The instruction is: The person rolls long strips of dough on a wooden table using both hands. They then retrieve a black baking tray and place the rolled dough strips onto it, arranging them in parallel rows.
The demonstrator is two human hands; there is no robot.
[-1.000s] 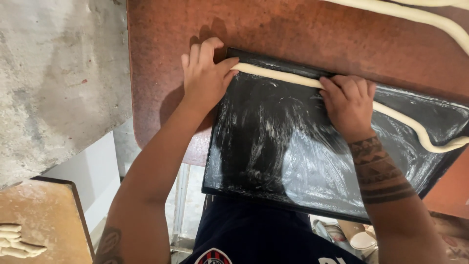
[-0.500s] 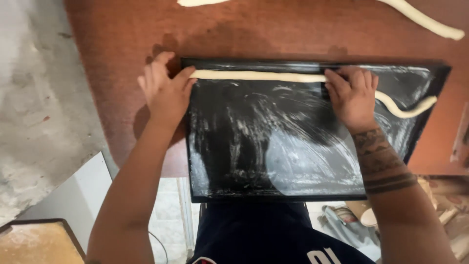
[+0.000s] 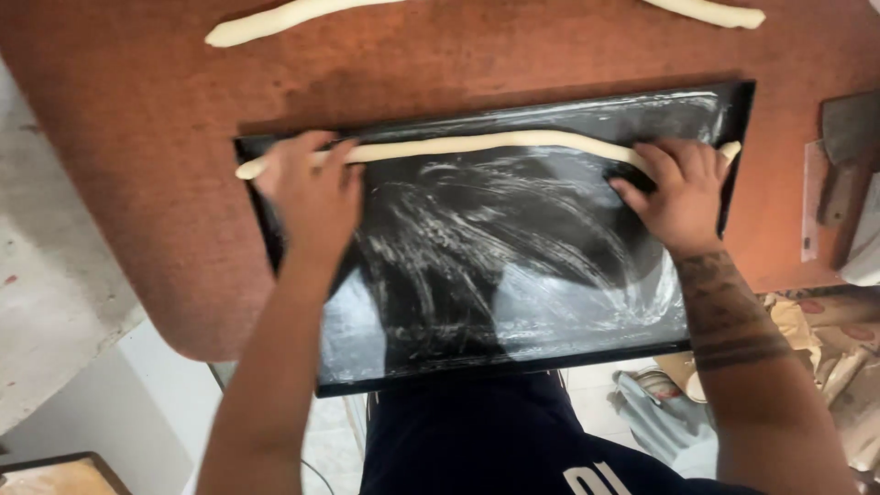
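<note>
A black greased baking tray [image 3: 513,302] lies on a reddish-brown table [image 3: 165,165], its near edge hanging over the table's front. A long thin rope of pale dough [image 3: 477,142] runs along the tray's far side, from left edge to right edge. My left hand [image 3: 312,197] lies flat on the rope's left end. My right hand [image 3: 674,188] presses on the rope near its right end. Both hands have fingers spread over the dough and grip nothing.
Two more dough ropes lie on the table beyond the tray, one [image 3: 284,18] at the upper left and one [image 3: 715,11] at the upper right. A metal scraper [image 3: 843,147] lies at the right edge. A grey wall [image 3: 46,275] stands at the left.
The view has shifted, so the tray sits lower and more square. The dough rope has been straightened along the tray's far side. Both hands have moved apart towards its ends.
</note>
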